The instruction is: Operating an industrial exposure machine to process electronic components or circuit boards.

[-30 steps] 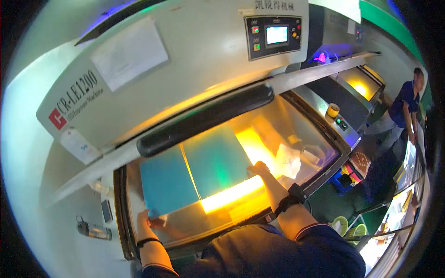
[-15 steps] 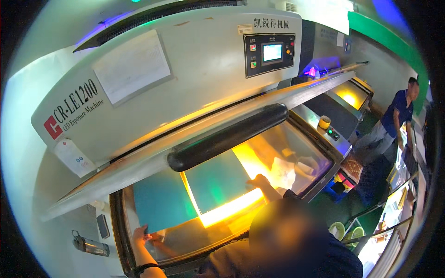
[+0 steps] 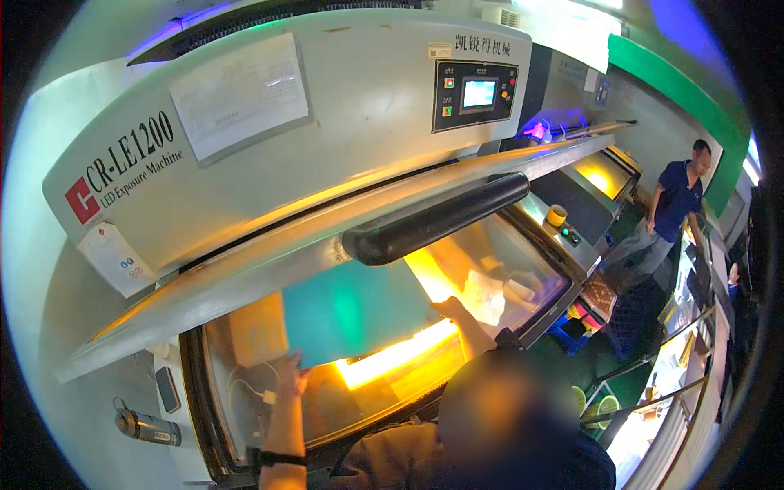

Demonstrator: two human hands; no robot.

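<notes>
A teal sheet lies over the glowing glass bed of an exposure machine. My left hand is closed at its lower left corner. My right hand has its fingers bent together at the right edge, and seems to pinch it there; the fingertips are partly lost in glare. Whether one sheet or two overlapping ones lie between my hands cannot be made out. Bright yellow light shows along the near edge. Left of the sheet is a tan panel, close to a thin pale cable.
The raised lid's black padded bar hangs low over the bed. On the left ledge are a phone and a bottle. A yellow tape roll stands by the buttons. Another person stands at the right.
My left hand has moved right with the left teal sheet, exposing the tan panel and cable. The bright gap between the two sheets is gone. My right hand has stayed near the right edge.
</notes>
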